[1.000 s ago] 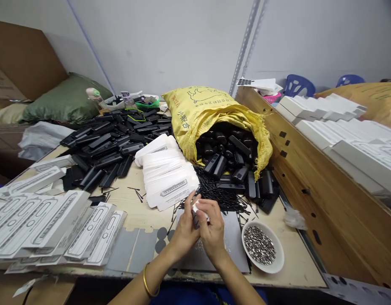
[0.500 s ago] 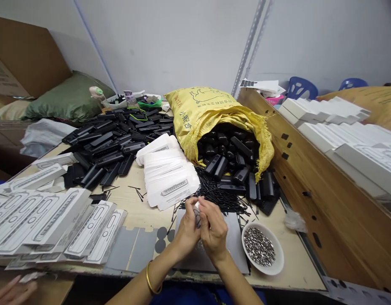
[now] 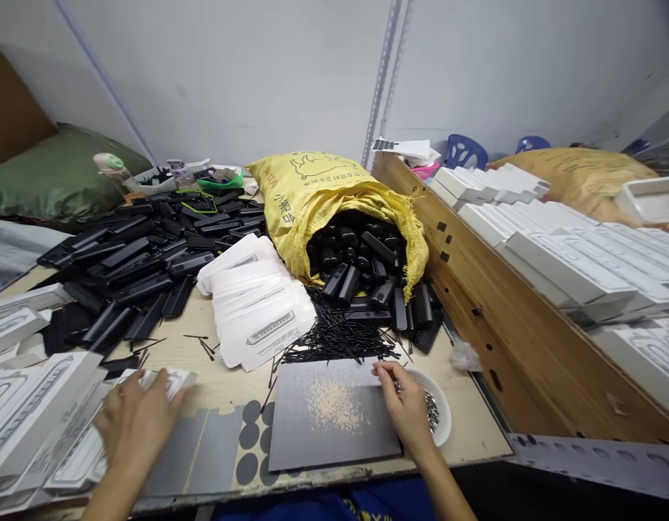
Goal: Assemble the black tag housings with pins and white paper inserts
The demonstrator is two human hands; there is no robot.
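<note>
My left hand [image 3: 132, 423] lies on top of a white printed box [image 3: 166, 381] at the end of a row of such boxes [image 3: 35, 412], at the table's near left; its fingers are curled over the box. My right hand [image 3: 404, 405] reaches over the rim of a white bowl [image 3: 442, 409] of small silver metal bits, with its fingers bent and pinched together above them. Between my hands lies a dark grey mat [image 3: 331, 412] with a worn pale patch.
A yellow sack [image 3: 334, 199] spills black plastic parts. Thin black pins [image 3: 339, 336] lie heaped before it. A stack of flat white cartons [image 3: 255, 304] and a pile of black casings [image 3: 144, 253] fill the middle. A wooden board [image 3: 508, 325] walls the right, with white boxes [image 3: 573, 253] behind.
My hands were together over the mat holding a small white piece. They have parted: the left went out to the boxes at the left, the right to the bowl. The view turned left.
</note>
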